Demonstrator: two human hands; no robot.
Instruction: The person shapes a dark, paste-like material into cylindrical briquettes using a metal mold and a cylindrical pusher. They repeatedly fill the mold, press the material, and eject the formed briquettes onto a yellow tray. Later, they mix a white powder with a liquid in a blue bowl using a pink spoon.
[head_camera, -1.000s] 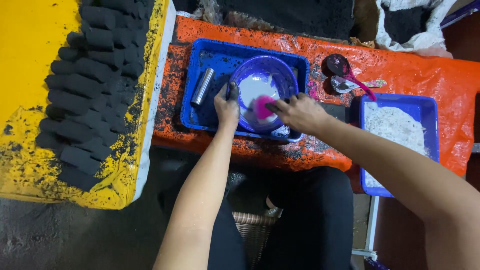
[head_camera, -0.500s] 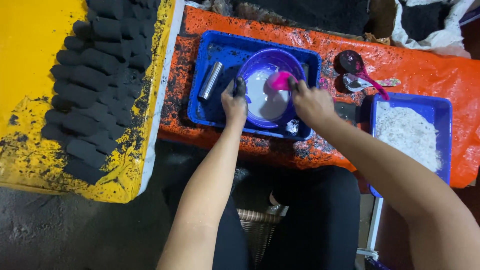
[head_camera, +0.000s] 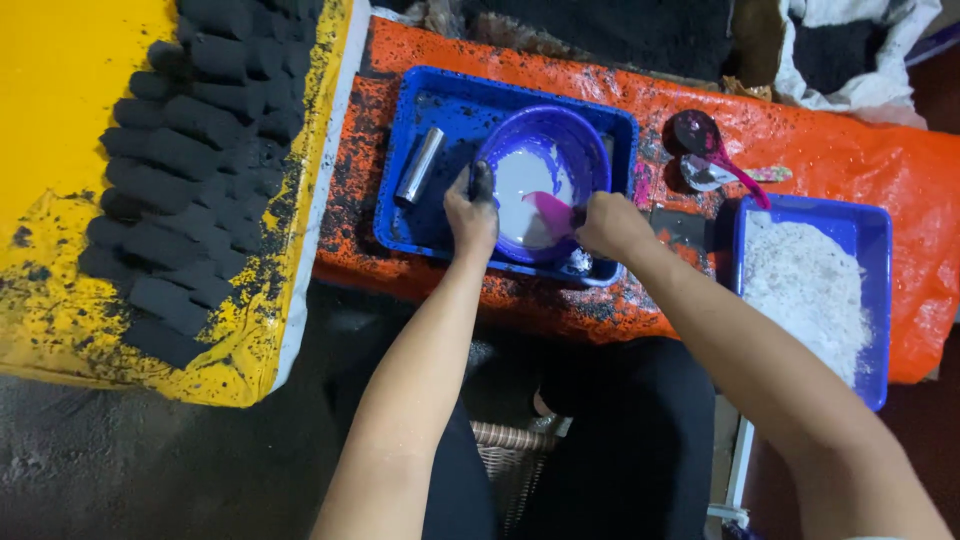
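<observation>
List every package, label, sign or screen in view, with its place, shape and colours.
No labels, signs or screens show.
White sack: top right corner behind the orange sheet, crumpled, open, with dark contents.
Blue tray: at right on the orange sheet, rectangular, holding white powder.
Blue tray: centre, rectangular, holding the purple bowl, whose rim the left hand grips.

Both forearms are bare and sleeveless, the left hand (head_camera: 470, 213) smeared with black soot, the legs in black trousers.
</observation>
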